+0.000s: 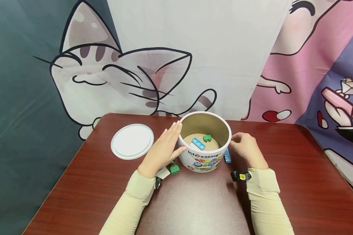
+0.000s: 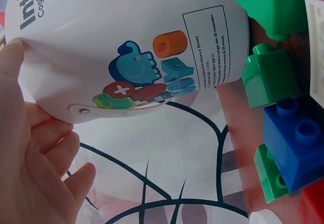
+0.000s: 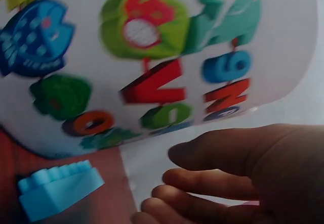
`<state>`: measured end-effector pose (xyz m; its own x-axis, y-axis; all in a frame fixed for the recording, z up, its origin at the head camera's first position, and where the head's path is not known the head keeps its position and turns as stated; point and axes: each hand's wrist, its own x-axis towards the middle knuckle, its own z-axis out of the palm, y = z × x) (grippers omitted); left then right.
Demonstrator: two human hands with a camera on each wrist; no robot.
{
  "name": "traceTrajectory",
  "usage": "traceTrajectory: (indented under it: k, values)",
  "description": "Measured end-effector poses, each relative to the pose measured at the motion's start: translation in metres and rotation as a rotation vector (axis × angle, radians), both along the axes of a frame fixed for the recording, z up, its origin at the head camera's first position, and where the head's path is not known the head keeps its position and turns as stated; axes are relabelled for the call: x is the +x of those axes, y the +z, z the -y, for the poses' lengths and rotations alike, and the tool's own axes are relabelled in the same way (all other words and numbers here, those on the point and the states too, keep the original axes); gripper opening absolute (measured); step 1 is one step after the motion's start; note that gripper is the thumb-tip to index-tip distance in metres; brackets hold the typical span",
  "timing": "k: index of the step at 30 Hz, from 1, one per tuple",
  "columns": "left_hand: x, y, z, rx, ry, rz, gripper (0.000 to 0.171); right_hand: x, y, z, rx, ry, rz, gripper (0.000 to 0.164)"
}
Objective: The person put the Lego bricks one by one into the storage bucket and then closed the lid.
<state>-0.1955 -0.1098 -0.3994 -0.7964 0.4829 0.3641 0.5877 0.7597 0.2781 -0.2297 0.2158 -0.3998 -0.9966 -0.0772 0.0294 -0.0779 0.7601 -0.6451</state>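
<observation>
A round white tub (image 1: 204,164) with printed pictures stands upright, lidless. Inside lie a light-blue toy block (image 1: 198,143) and a small green block (image 1: 207,138). My left hand (image 1: 162,148) rests against the tub's left side, its fingers fairly straight and the thumb near the front. At the right side is my right hand (image 1: 248,148), with thumb and fingers loosely bent and nothing seen between them; whether it touches the tub I cannot tell. Another light-blue block (image 3: 58,191) lies on the table beside the tub, below the right hand.
Left of the tub lies a round white lid (image 1: 132,142). Near the left wrist are a green block (image 2: 271,77), a blue block (image 2: 296,143) and a partly visible red piece (image 2: 313,204). A printed cloth (image 1: 223,58) hangs behind the brown table (image 1: 91,182).
</observation>
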Motion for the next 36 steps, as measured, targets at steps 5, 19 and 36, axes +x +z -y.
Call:
traceTrajectory:
  k: [5, 19, 36]
  values:
    - [0.0, 0.0, -0.001, 0.002, 0.001, 0.0, 0.078, -0.002, -0.01, -0.002, 0.033, 0.036, 0.107, 0.029]
    - [0.001, 0.0, -0.001, 0.011, 0.001, 0.022, 0.079, 0.001, -0.019, 0.004, 0.013, 0.052, 0.204, 0.018]
    - [0.001, 0.001, -0.002, 0.015, -0.006, 0.013, 0.078, -0.001, -0.022, 0.003, 0.129, 0.08, 0.123, 0.011]
